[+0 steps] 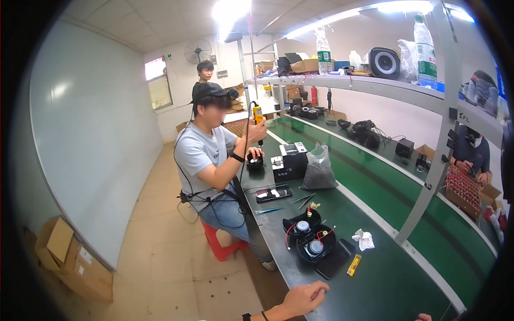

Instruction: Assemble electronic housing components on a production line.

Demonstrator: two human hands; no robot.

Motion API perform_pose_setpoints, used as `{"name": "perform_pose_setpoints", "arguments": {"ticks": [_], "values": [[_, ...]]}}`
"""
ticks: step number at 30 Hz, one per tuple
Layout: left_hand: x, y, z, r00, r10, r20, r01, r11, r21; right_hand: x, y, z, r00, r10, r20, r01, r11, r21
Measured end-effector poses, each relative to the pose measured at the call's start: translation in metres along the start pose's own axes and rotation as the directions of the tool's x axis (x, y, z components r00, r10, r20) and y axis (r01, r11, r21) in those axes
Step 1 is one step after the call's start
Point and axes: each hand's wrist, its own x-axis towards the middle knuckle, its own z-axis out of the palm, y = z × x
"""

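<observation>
My left hand (305,299) rests at the near edge of the dark workbench (369,294), fingers curled together, with no object visible in it. Of my right hand (424,317), only a bit of the fingers shows at the lower edge. Just beyond my left hand lies a black phone-like slab (333,263). Beside it sits an opened black speaker housing (313,251), with two round grey drivers and loose red wires. A small yellow item (354,265) and a crumpled white tissue (364,239) lie to the right of the slab.
A co-worker (206,155) on a red stool (220,243) holds a yellow electric screwdriver (258,114) over a black part. Tweezers (306,199), a dark phone (273,193) and a clear bag (319,168) lie along the bench. A green conveyor belt (364,166) runs behind a metal post (428,176).
</observation>
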Motion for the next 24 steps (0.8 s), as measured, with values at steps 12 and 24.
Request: {"name": "perform_pose_setpoints", "arguments": {"ticks": [12, 24], "values": [[0.01, -0.005, 0.001, 0.99, 0.089, -0.106, -0.098, 0.992, -0.078, 0.017, 0.013, -0.003, 0.991, 0.12, -0.066, -0.102, 0.967, 0.234], [0.082, -0.028, -0.105, 0.957, 0.288, -0.025, -0.233, 0.818, 0.526, 0.012, 0.013, -0.008, 0.996, 0.085, -0.026, -0.077, 0.97, 0.232]]}}
